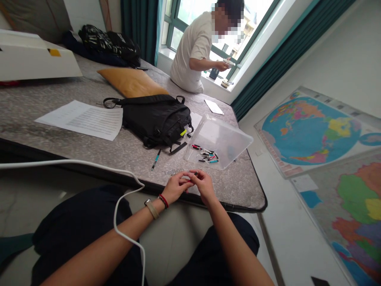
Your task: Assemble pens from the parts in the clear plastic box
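My left hand (176,186) and my right hand (202,183) meet at the near edge of a grey mattress (125,147). Both are pinched together on a small pen-like object (192,174), mostly hidden by the fingers. Just beyond them lies a clear plastic box (222,139) tipped on its side, with several coloured pens (206,154) at its mouth. A single teal pen (156,159) lies loose to the left of the hands.
A black backpack (156,119) sits on the mattress beside printed sheets (83,119) and an orange pillow (131,81). A white cable (119,206) crosses my lap. Another person (195,51) sits at the window. World maps (312,131) lie on the floor at right.
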Demonstrator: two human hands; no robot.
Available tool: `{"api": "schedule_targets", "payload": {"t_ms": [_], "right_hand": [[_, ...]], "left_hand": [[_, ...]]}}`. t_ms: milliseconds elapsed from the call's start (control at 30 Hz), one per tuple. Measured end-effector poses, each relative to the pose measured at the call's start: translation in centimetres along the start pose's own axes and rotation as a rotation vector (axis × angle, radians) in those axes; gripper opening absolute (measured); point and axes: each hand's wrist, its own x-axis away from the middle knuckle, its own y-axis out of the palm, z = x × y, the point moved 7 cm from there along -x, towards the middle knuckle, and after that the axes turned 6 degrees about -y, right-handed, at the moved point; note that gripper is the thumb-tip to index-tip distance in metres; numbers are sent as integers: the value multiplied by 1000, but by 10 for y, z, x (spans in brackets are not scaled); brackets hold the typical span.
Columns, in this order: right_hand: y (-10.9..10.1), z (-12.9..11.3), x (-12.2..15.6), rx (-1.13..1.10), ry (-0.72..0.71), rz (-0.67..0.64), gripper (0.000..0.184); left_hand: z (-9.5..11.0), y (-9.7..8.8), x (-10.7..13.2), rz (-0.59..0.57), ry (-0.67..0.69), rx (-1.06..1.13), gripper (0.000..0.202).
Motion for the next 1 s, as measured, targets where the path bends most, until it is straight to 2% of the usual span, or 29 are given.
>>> {"api": "schedule_targets", "payload": {"t_ms": [167,300,433,567,800,1000], "right_hand": [[-3,7,4,-115,70,-4,38],[-7,12,5,-155,61,-2,43],[-6,12,5,-150,14,-35,32],[-9,14,7,-222,22,32,24],[-7,16,17,-289,89,-5,47],[-10,20,24,-333,77,-30,42]], "left_hand": [[0,-7,-3,79,-13,81,30],[-4,-3,-5,32,-3,61,29],[-7,2,-4,-7,-3,10,27],[-8,3,-4,-12,-28,4,29],[-7,12,-3,-62,-20,41,26],[-10,15,-3,-79,-10,50,27]]}}
